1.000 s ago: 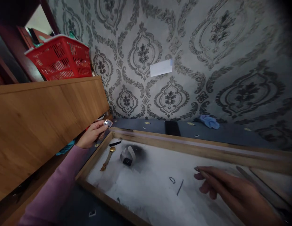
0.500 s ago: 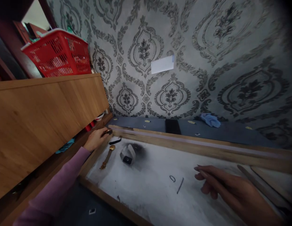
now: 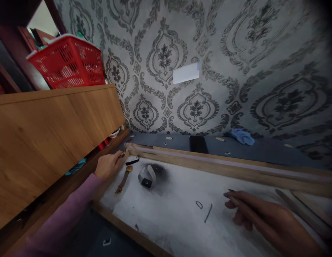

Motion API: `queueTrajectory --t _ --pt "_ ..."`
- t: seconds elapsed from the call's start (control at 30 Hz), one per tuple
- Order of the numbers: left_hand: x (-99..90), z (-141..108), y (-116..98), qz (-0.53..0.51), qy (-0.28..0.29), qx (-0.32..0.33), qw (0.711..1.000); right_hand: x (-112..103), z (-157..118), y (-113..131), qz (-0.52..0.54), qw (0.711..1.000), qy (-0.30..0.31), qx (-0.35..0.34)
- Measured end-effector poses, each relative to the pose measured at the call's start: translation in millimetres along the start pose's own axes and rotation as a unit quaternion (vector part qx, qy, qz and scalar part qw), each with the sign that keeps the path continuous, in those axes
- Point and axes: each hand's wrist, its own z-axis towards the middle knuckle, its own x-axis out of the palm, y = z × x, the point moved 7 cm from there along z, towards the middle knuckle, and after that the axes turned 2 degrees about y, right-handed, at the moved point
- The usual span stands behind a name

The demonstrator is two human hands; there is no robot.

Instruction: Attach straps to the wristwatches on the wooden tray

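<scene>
My left hand point(image 3: 108, 166) is over the left rim of a shallow wooden tray point(image 3: 182, 156) with a white floor. Its fingers are closed at a small brown, dark thing, too blurred to name. My right hand point(image 3: 264, 214) hovers above the tray's right part, thumb and fingers pinched together; a thin dark tip shows at the fingertips, its kind unclear. Close to my left hand lie a black strap point(image 3: 132, 161) and a gold wristwatch point(image 3: 125, 178). A watch with a pale strap and dark square face point(image 3: 147, 183) stands right of them.
Beyond the tray, a black phone point(image 3: 198, 144) and a blue cloth point(image 3: 242, 136) lie on the dark surface. A wooden cabinet point(image 3: 58, 125) flanks the left side, with a red basket point(image 3: 68, 62) on top. A long grey blade-like thing point(image 3: 297, 208) lies beyond my right hand.
The brown thing at my left fingertips shows less now, as the hand has shifted slightly down and left. My right hand stays pinched, slightly farther right in view. The watches lie as before.
</scene>
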Motion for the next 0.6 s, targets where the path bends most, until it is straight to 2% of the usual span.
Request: queueTrajectory --t 0.13,0.23,0.33,0.4,0.5,0.6 --pt "-9.4 8 14 0.022 -0.022 -0.027 0.999 3 -3 -27 0.023 1.0 0.001 0.003" --pt "-7.3 5 7 0.029 -0.01 -0.005 1.0 5 -2 -36 0.025 0.999 0.014 0.019" --pt "-0.8 -3 -8 0.037 0.012 0.017 0.999 4 -1 -24 0.019 1.0 0.014 0.014" --pt "2.2 -6 -14 0.044 0.022 0.014 0.999 0 1 -10 0.005 1.0 -0.007 0.005" --pt "3.7 -6 -14 0.058 0.03 -0.006 0.998 -1 3 4 -0.004 1.0 -0.004 -0.005" --pt "5.5 -7 -11 0.071 0.039 -0.018 0.997 0 2 1 -0.009 1.0 0.0 -0.002"
